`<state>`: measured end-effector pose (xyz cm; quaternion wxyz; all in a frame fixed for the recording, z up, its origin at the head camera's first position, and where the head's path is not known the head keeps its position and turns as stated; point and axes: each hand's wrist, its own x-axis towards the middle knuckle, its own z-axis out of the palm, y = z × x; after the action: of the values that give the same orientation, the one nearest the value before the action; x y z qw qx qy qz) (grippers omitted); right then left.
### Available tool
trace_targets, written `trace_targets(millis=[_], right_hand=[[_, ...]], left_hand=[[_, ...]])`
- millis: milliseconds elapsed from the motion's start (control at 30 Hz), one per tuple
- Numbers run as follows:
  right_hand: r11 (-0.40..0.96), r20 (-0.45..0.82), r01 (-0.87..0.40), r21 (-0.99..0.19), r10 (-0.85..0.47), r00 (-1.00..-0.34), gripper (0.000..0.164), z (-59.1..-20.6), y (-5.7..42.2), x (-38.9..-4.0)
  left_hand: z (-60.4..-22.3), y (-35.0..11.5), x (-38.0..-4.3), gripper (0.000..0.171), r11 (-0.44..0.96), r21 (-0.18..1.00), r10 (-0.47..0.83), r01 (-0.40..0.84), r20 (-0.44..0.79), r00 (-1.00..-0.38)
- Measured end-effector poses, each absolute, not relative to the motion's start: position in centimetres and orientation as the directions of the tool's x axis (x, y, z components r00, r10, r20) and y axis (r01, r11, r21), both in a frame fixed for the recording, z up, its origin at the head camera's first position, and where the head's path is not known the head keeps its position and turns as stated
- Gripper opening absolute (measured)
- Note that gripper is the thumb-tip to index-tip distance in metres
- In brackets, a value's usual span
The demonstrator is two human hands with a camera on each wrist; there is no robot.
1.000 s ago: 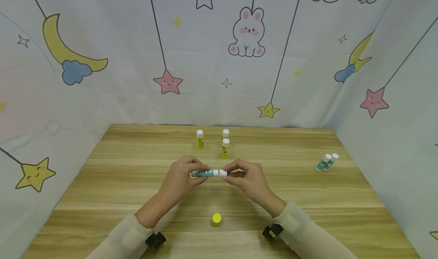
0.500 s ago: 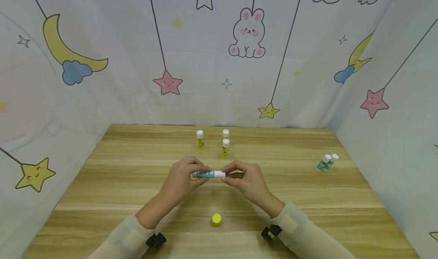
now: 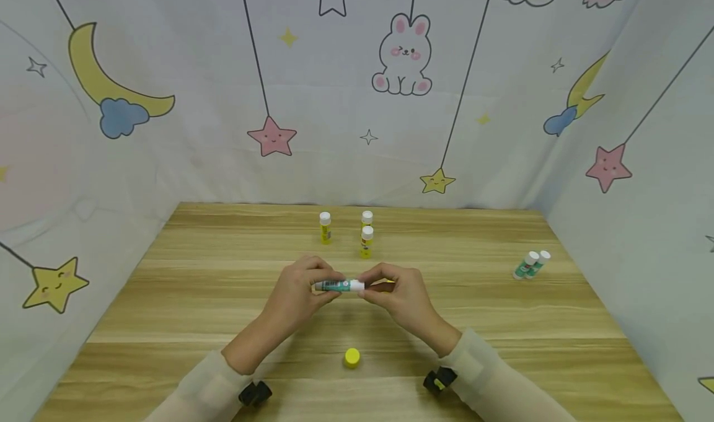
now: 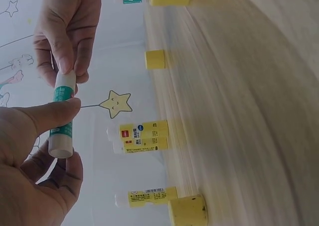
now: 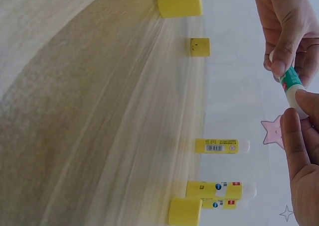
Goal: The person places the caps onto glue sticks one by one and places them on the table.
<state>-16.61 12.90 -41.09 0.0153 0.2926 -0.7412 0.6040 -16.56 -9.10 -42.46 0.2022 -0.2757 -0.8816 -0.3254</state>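
A green-and-white glue stick lies level between both hands, above the table. My left hand grips its body between thumb and fingers. The thumb lies across the green label in the left wrist view. At the other end, my right hand pinches the white cap, which sits against the body with no gap in view. Below the hands a yellow cylindrical piece stands on the table. Another yellow piece is mostly hidden behind the right hand.
Three yellow glue sticks with white caps stand upright at the back: one on the left, two close together. Two green glue sticks stand together at the right. Another short yellow piece shows in the left wrist view. Patterned cloth surrounds the table.
A second ago a small gap separated the cap from the glue stick's body; it has closed. The right hand has moved slightly left with the cap. Both hands keep their hold.
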Motion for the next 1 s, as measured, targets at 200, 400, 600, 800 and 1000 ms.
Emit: trace_targets(millis=[200,400,600,800,1000], right_hand=[[0.101,0.367,-0.442,-0.892,-0.411,-0.835,0.015,-40.9,12.8,-16.5],[0.101,0.367,-0.439,-0.893,-0.404,-0.838,0.015,-40.6,12.7,-16.3],[0.131,0.369,-0.446,-0.886,-0.385,-0.846,0.015,-40.1,12.5,-15.9],[0.164,0.382,-0.453,-0.876,-0.337,-0.860,0.014,-40.2,12.4,-15.9],[0.205,0.392,-0.457,-0.866,-0.291,-0.873,0.016,-42.3,12.5,-17.0]], left_hand=[[-42.5,-9.1,-16.5,0.023,0.626,0.466,0.354,0.625,0.544,-0.761],[-42.4,-9.2,-16.5,0.024,0.592,0.485,0.370,0.643,0.545,-0.752],[-42.4,-9.2,-16.6,0.024,0.565,0.488,0.390,0.665,0.553,-0.736],[-42.2,-9.0,-16.6,0.025,0.572,0.442,0.406,0.690,0.579,-0.707],[-42.3,-8.8,-16.6,0.025,0.579,0.410,0.410,0.705,0.601,-0.686]])
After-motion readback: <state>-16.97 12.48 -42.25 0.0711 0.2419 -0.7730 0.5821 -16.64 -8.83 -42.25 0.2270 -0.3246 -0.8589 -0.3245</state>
